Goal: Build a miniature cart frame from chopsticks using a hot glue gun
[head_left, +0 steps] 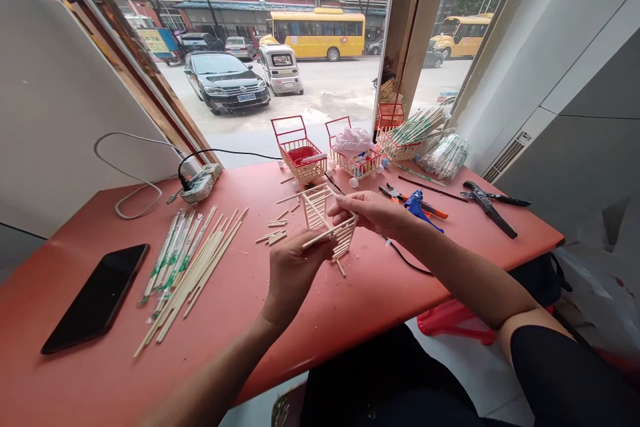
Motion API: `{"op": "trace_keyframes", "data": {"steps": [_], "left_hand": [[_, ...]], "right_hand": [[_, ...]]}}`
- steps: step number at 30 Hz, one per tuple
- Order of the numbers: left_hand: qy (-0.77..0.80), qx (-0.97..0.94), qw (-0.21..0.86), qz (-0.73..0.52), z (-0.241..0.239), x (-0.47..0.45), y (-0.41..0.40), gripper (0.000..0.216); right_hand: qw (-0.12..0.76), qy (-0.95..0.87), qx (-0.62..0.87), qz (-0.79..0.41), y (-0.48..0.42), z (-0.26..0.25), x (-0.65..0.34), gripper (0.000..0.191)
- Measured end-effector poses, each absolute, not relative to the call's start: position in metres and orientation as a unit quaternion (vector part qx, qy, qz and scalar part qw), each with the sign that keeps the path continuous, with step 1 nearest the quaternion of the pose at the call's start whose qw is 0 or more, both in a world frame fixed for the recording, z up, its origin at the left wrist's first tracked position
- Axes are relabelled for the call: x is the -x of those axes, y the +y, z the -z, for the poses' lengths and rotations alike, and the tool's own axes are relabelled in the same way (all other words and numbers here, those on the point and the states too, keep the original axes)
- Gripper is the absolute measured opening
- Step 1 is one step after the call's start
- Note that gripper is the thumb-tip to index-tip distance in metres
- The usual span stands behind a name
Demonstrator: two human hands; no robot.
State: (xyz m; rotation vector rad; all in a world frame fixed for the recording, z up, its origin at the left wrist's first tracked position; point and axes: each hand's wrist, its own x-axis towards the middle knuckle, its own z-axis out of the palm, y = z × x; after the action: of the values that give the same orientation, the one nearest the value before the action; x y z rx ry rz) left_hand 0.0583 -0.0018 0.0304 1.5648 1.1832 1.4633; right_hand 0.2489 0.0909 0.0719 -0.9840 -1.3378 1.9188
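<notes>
A small stick-built basket frame (327, 221) is held above a red table (350, 293) by a window.

The left hand (293, 273) pinches its lower rail from below; the right hand (370, 210) closes its fingertips on the upper edge. Loose chopsticks (193, 267) and a black phone (95, 297) lie to the left, finished miniature carts (325, 150) behind.
</notes>
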Motion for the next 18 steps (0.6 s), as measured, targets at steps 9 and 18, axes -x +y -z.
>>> {"op": "trace_keyframes", "data": {"steps": [9, 18], "left_hand": [[0.445, -0.595, 0.376, -0.554, -0.029, -0.054, 0.004, 0.008], [0.553, -0.493, 0.254, -0.622, -0.078, 0.016, 0.002, 0.02]], "right_hand": [[0.331, -0.539, 0.372, -0.68, 0.09, -0.069, -0.241, 0.053], [0.382, -0.612, 0.322, -0.613, 0.07, -0.066, -0.234, 0.055]]}}
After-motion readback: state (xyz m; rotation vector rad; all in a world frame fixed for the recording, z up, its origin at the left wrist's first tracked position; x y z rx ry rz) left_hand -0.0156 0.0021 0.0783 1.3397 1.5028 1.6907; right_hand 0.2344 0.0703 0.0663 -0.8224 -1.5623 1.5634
